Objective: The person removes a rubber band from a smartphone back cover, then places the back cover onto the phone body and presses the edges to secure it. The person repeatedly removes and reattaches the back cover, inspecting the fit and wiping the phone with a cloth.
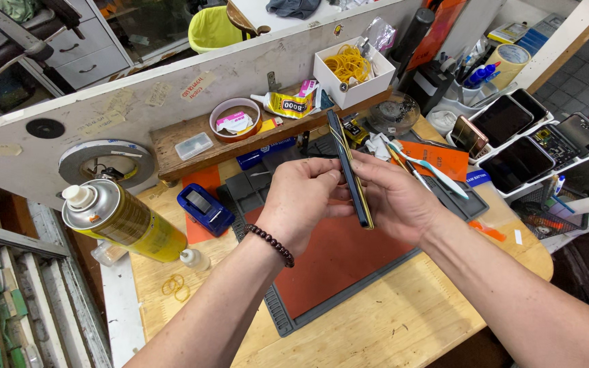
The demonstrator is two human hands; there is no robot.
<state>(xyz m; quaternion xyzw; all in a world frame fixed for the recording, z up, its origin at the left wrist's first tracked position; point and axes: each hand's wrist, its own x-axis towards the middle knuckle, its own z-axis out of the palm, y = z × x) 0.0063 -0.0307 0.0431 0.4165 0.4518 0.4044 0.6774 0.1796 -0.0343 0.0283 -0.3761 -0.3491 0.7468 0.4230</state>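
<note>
Cluttered wooden bench (390, 327), red mat (335, 262) beneath; left hand (298, 204) and right hand (393, 197) clamped edge-on phone (350, 170) wrapped in yellow rubber bands (357, 178); banding step appeared underway; next move called for steady grip.

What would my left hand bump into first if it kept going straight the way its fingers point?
The left hand points right, and its fingertips already touch the thin dark phone held on edge and wrapped in yellow rubber bands. Just behind that is the right hand. Depth seems close, so the phone comes first.

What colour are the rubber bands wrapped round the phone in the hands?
Yellow, stretched along the edge of the dark phone; clearest in the head view.
</note>
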